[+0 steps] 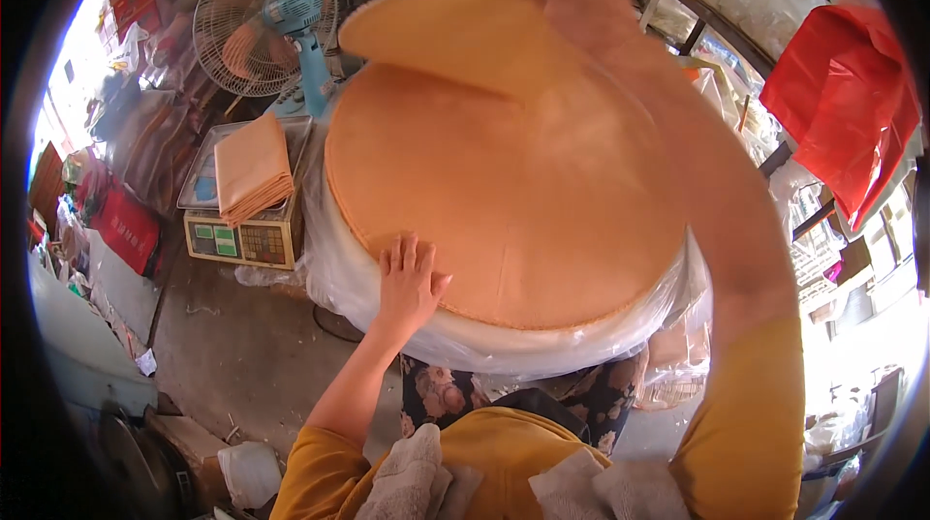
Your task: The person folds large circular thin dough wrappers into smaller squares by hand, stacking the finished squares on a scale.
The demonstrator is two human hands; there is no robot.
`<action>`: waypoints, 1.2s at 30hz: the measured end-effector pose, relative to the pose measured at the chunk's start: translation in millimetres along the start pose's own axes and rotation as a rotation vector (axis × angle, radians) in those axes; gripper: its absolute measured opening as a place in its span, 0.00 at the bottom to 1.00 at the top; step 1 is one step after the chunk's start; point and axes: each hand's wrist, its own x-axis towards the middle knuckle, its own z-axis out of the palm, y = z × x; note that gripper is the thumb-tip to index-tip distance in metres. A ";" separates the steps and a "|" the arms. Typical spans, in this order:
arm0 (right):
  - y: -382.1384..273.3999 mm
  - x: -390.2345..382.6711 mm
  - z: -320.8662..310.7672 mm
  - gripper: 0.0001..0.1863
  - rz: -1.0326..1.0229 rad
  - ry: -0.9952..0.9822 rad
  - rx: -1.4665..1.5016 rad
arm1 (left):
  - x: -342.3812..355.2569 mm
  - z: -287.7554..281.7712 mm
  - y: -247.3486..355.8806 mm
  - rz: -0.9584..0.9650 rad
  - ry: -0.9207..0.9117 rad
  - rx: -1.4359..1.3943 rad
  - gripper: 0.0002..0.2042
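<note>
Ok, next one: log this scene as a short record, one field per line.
Left hand: flat, on the near-left edge of the round cloth
Right hand: gripping the raised top cloth at the far side, blurred
Under the cloth: clear plastic
Scale: left of the round cloth, folded cloth on top
Fan: blue, beyond the scale
Upper right: red plastic

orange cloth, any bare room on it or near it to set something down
The round orange cloth is bare right of the left hand, short of the raised sheet in the right hand. Bare floor shows between the scale and the left arm. Crowded: the scale, bearing folded cloth, and the spot behind it with the fan.
</note>
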 end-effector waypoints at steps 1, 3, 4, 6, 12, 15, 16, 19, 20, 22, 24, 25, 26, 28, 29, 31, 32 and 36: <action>-6.4 -0.2 -21.2 0.09 -0.071 0.032 -0.014 | 1.4 -0.5 2.9 0.008 -0.001 -0.008 0.26; -25.9 -15.9 -51.7 0.10 -0.196 0.016 -0.123 | 4.0 -10.8 4.7 0.026 0.056 0.080 0.22; -38.6 -30.7 -65.1 0.10 -0.249 -0.030 -0.225 | 7.4 -16.6 -1.6 0.027 0.064 0.085 0.22; -49.5 -75.2 -89.5 0.12 -0.449 0.001 -0.154 | 20.9 -25.1 -16.4 -0.176 -0.167 -0.259 0.16; 0.2 -247.3 -103.7 0.15 -0.470 -0.355 0.074 | 64.5 -70.5 -21.6 -0.248 0.718 -0.308 0.14; 90.2 -331.0 -83.7 0.16 -0.230 -0.439 -0.198 | 106.2 -50.0 -4.4 0.060 0.634 -0.287 0.19; 103.1 -341.8 -79.6 0.17 -0.124 -0.483 -0.352 | 121.3 -32.5 -7.1 0.114 0.499 -0.295 0.18; 102.2 -358.1 -41.1 0.16 0.262 -0.491 -0.200 | 126.1 32.4 -18.4 0.064 0.145 -0.089 0.20; 102.6 -376.9 -18.6 0.17 0.287 -0.542 -0.091 | 127.0 45.8 -15.4 -0.027 -0.067 0.110 0.23; 81.4 -403.9 23.8 0.20 0.270 -0.505 0.084 | 122.0 45.9 -3.7 -0.060 -0.229 0.120 0.27; 31.0 -399.4 52.0 0.22 0.272 -0.491 0.198 | 117.2 38.9 9.6 -0.108 -0.389 0.131 0.31; 13.5 -395.0 62.3 0.22 0.296 -0.527 0.235 | 114.6 31.5 19.2 -0.063 -0.490 0.073 0.32; -2.3 -392.3 70.1 0.23 0.325 -0.564 0.263 | 110.4 26.4 27.4 -0.016 -0.594 0.009 0.34; -15.2 -390.9 82.3 0.22 0.240 -0.553 0.306 | 98.9 18.6 33.2 0.054 -0.616 -0.081 0.33; -8.9 -399.6 88.9 0.22 0.245 -0.553 0.305 | 96.3 15.2 37.6 0.134 -0.621 -0.178 0.33; 8.6 -420.1 103.3 0.21 0.431 -0.436 0.399 | 87.6 2.9 34.5 0.219 -0.538 -0.190 0.30; 8.9 -411.9 98.3 0.21 0.426 -0.435 0.410 | 81.8 -4.7 22.8 0.288 -0.449 -0.195 0.27; 18.1 -387.3 74.5 0.09 0.583 -0.418 0.429 | 82.3 -2.6 -45.9 0.219 -0.349 -0.250 0.23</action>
